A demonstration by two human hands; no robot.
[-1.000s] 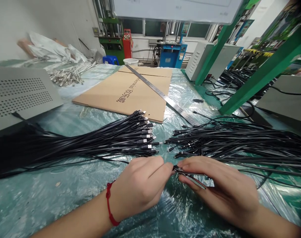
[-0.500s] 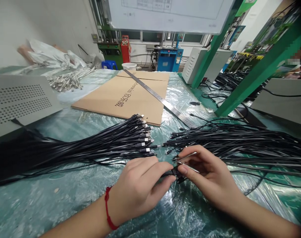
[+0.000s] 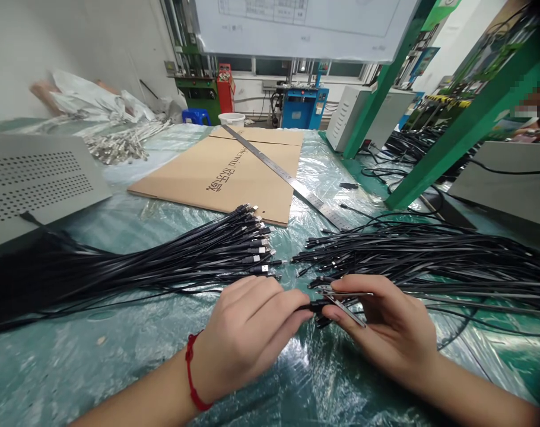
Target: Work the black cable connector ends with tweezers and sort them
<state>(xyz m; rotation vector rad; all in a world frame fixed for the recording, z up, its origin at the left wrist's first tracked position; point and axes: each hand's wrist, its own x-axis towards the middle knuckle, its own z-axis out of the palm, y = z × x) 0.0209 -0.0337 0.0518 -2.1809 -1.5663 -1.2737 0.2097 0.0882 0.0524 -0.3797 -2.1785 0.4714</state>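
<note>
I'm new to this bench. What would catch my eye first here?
Two bundles of black cables fan across the table, left bundle and right bundle. Nearer, the left hand and right hand pinch one cable end. Behind lies cardboard with a long metal ruler across it.

Right hand [image 3: 388, 335] dropped toward 6 o'clock since 0.5 s ago. Tweezers [image 3: 350, 293] laid over: upper leg swung from 2 to 3 o'clock off the cable end [image 3: 313, 306]. Printed sheet [image 3: 305, 29] at 12 o'clock shows more than 1 s ago.
</note>
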